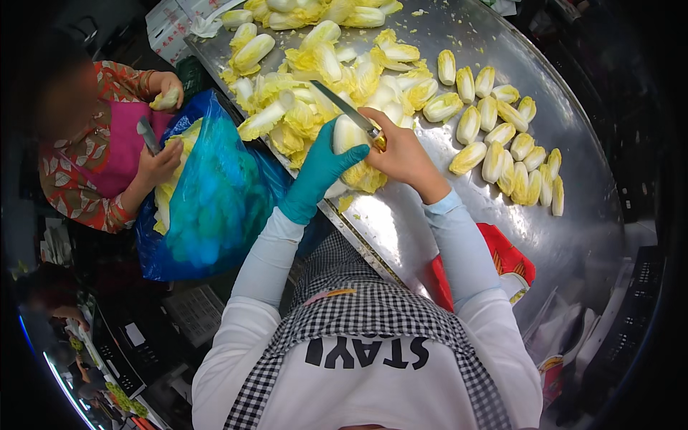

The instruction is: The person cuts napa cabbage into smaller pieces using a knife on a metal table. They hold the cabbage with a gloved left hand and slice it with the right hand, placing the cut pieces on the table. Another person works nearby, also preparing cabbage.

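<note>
My left hand (329,171), in a teal rubber glove, grips a head of napa cabbage (348,134) over the table's near edge. Its pale base points away from me and its yellow leaves hang toward me. In my bare right hand (400,148) is a knife (344,105) with a yellowish handle; the blade points up and to the left, just above the cabbage base. Beyond my hands lies a heap of loose yellow-white cabbage leaves (306,102). To the right, several small trimmed cabbage hearts (487,113) lie in loose rows on the metal table (564,258).
A co-worker (107,145) at the left holds a knife (148,134) and a cabbage piece (165,99). Between us stands a blue plastic bag (215,204) with leaves inside. More cabbages (322,12) lie at the far edge. A red printed bag (502,258) rests by my right forearm.
</note>
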A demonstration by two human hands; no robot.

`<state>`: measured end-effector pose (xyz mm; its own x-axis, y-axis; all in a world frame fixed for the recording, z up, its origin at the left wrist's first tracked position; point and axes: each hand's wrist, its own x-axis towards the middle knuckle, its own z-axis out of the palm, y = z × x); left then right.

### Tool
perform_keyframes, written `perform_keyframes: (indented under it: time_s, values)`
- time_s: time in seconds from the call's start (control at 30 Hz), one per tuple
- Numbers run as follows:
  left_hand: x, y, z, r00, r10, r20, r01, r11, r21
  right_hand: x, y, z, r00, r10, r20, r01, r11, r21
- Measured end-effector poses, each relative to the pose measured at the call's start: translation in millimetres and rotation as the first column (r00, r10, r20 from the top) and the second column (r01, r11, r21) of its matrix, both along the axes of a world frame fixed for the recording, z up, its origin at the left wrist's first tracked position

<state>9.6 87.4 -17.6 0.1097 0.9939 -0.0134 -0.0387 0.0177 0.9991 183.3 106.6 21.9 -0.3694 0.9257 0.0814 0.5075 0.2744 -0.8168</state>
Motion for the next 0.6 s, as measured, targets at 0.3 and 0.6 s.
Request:
perform_keyframes:
  time_s: [0.3,0.6]
  values:
    - [-30,-6,16,0.799,-0.097,0.593,0.312,0.910,-0.273,23,26,-30,0.988,-0.140,-0.064,0.139,0.990,-0.014]
    - [-15,6,-17,0.603,0.019,0.797,0.221,0.957,-0.190,6,3,6,0.985,-0.134,-0.113,0.100,0.960,-0.260]
